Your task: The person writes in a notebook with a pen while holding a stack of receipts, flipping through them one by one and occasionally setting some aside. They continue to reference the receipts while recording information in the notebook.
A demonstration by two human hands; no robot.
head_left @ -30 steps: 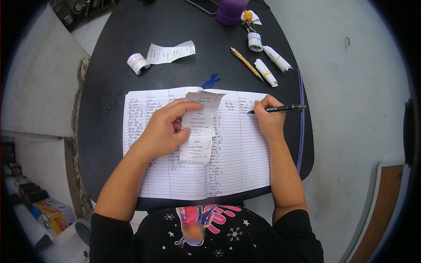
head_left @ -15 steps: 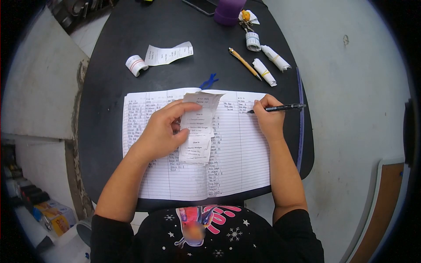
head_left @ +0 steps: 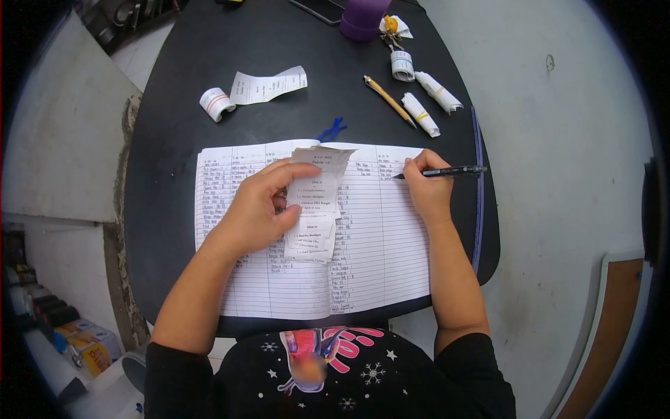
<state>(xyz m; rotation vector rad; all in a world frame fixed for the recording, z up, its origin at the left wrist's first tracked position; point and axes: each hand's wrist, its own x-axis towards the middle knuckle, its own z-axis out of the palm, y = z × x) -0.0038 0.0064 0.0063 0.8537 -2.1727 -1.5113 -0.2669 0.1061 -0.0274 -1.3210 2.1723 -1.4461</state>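
An open ruled notebook [head_left: 384, 258] with columns of handwriting lies on the black table. My left hand [head_left: 262, 209] holds a stack of printed receipts [head_left: 317, 192] over the middle of the notebook, its thumb and index finger on their left part. My right hand [head_left: 427, 185] grips a black pen [head_left: 457, 170] at the upper right of the right page. The pen's tip is at the end of a short handwritten line in the right column.
Beyond the notebook on the table [head_left: 167, 167] are a curled receipt [head_left: 269, 85], a paper roll [head_left: 216, 104], a wooden pen [head_left: 389, 101], rolled papers [head_left: 421, 114] with bands and a purple object [head_left: 363, 19]. A wall stands on the right.
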